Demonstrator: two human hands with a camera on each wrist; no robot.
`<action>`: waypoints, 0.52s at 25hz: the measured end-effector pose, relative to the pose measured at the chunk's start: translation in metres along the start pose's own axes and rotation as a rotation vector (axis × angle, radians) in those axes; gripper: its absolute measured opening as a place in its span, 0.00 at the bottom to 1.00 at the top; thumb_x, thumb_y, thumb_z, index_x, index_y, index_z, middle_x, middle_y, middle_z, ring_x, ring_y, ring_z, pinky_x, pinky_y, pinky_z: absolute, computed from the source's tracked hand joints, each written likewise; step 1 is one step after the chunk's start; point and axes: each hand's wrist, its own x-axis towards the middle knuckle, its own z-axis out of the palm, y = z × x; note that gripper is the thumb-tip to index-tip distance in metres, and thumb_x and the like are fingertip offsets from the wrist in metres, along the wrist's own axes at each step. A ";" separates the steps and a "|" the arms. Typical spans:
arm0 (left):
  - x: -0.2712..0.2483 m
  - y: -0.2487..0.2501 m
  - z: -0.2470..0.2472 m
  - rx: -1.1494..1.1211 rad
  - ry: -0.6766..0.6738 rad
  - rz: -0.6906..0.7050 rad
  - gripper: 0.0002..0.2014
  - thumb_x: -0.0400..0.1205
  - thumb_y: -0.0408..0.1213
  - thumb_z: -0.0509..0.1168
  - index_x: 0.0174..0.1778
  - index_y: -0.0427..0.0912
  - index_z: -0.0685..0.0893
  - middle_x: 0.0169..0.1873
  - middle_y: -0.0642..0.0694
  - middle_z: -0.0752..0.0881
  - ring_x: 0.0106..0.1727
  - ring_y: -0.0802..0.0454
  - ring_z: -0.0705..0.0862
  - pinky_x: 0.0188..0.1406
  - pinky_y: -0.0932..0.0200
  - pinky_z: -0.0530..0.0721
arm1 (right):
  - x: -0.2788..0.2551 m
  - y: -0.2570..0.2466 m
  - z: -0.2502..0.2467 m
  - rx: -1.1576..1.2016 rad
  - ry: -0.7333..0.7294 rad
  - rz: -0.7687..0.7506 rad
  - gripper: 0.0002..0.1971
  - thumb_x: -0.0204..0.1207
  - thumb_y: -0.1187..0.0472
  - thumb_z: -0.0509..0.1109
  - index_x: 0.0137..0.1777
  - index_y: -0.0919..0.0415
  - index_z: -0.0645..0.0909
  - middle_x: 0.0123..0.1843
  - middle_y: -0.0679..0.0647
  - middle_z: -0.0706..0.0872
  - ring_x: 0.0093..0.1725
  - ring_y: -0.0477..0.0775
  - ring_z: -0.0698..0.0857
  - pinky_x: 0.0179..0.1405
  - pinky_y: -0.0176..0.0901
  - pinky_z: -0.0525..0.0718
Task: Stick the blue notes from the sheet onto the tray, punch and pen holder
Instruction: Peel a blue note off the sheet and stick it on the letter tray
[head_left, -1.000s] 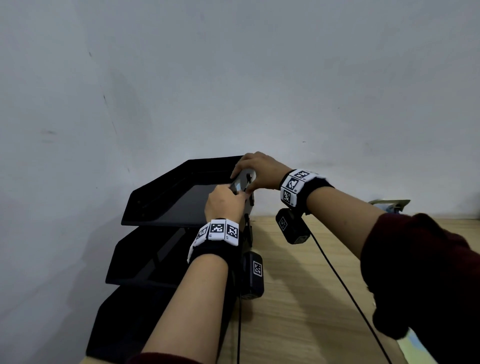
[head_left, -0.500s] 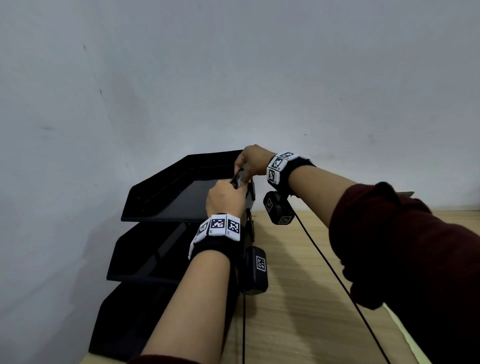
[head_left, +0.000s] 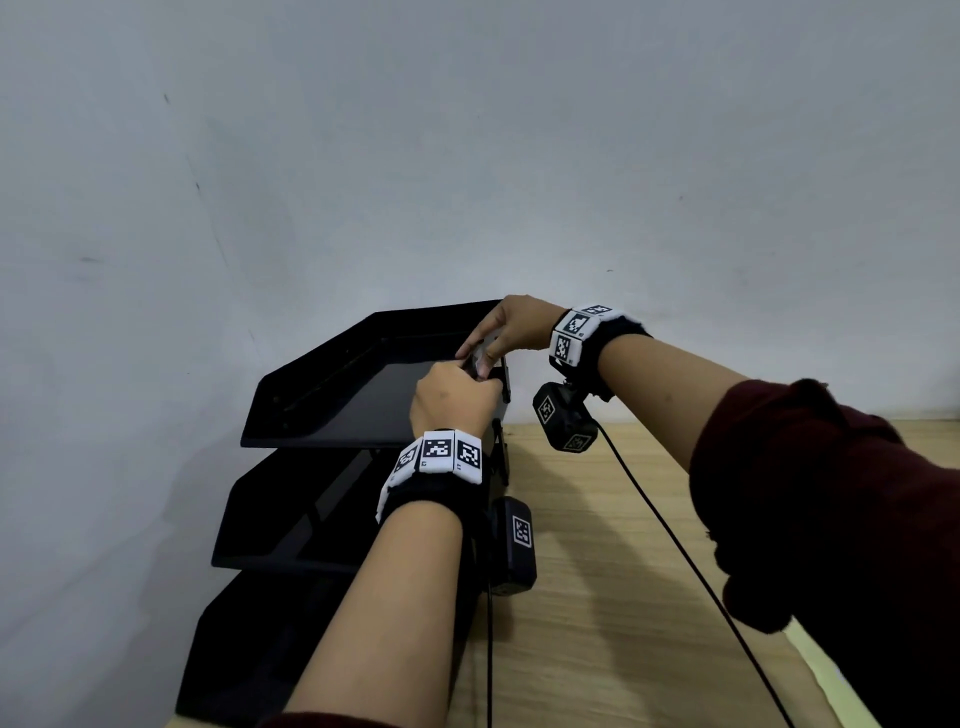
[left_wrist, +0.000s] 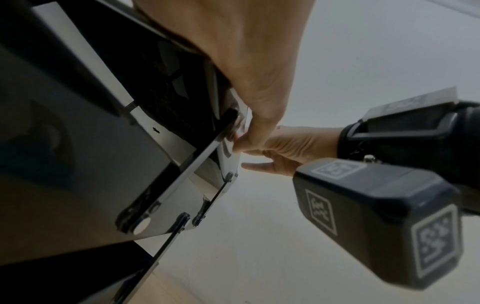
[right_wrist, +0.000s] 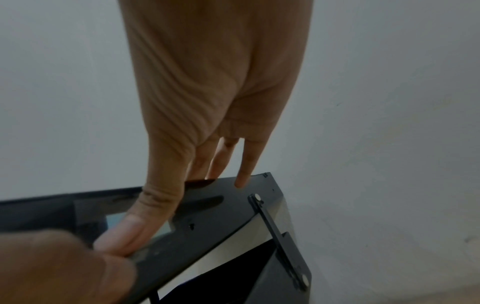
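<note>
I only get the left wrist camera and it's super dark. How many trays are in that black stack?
Observer: Three trays, one above another. The head view shows the left hand and the right hand meeting at the right side of the top tray.
Operator: What's the right thumb doing? I only see that hand from the side.
Observer: In the right wrist view, the thumb lies pressed flat on that tray's outer wall. A small pale blue patch shows beside its tip, but I can't tell for sure that it's a note.
</note>
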 end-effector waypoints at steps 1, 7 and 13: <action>0.000 -0.001 0.000 0.012 0.003 0.011 0.09 0.75 0.47 0.65 0.39 0.45 0.85 0.37 0.42 0.86 0.46 0.38 0.86 0.39 0.59 0.75 | 0.002 0.002 0.002 0.036 0.005 -0.009 0.15 0.61 0.63 0.81 0.50 0.51 0.92 0.35 0.42 0.93 0.46 0.38 0.87 0.58 0.31 0.80; 0.004 -0.004 0.004 0.030 0.038 0.035 0.17 0.81 0.49 0.61 0.52 0.40 0.87 0.48 0.38 0.90 0.52 0.36 0.87 0.44 0.54 0.79 | 0.007 0.012 0.006 0.223 -0.040 -0.048 0.15 0.62 0.67 0.80 0.48 0.52 0.91 0.36 0.43 0.94 0.44 0.38 0.89 0.66 0.40 0.80; 0.006 -0.004 0.005 0.065 0.057 0.019 0.24 0.79 0.57 0.61 0.49 0.38 0.88 0.46 0.38 0.90 0.50 0.37 0.87 0.42 0.55 0.79 | 0.006 0.018 0.001 0.202 -0.015 -0.067 0.17 0.73 0.70 0.72 0.63 0.64 0.85 0.62 0.57 0.89 0.53 0.30 0.85 0.67 0.27 0.76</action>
